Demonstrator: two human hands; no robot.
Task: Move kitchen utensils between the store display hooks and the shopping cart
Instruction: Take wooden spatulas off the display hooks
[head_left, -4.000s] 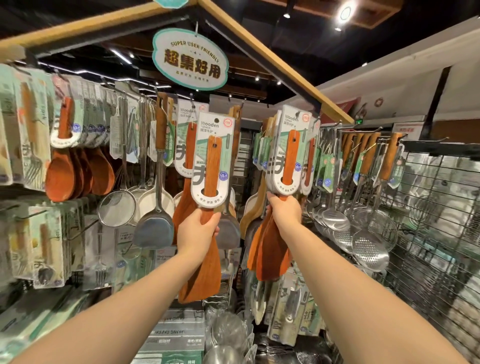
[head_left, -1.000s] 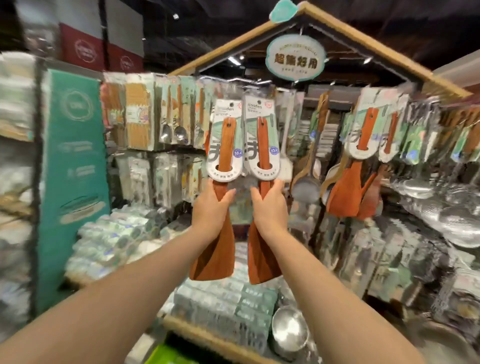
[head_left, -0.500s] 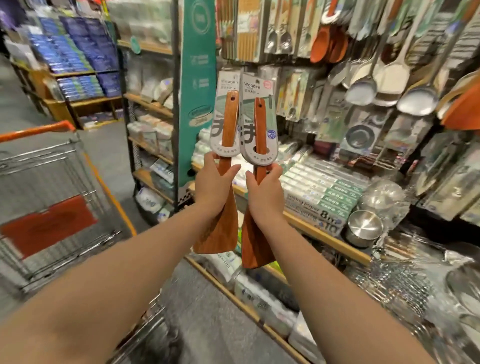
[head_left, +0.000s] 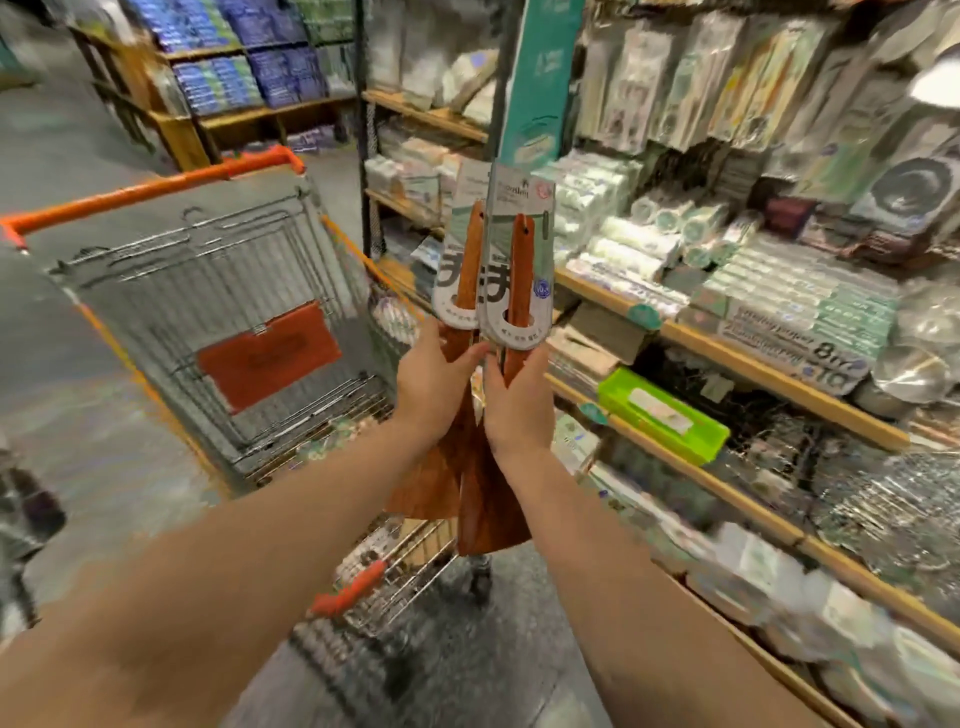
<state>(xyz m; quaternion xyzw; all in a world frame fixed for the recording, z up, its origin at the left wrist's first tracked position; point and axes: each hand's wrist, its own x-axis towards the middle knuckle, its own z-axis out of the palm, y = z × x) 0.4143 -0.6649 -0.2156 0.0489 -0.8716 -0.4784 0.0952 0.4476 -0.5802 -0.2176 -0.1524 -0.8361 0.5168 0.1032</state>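
The reddish-brown left wooden spatula (head_left: 469, 260) and its twin, the right wooden spatula (head_left: 521, 275), are already off the hooks. They stand upright, close side by side, above the near corner of the silver wire shopping cart (head_left: 218, 260). The left hand (head_left: 431, 382) grips one neck and the right hand (head_left: 519, 408) grips the other. Lowering them into the cart is still to do. The blades are flat and smooth, and glossy cardboard sleeves cover the handles.

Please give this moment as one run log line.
left hand: grips orange-brown wooden spatula with card sleeve | right hand: grips matching wooden spatula | both upright, side by side | orange-handled wire shopping cart: left of hands
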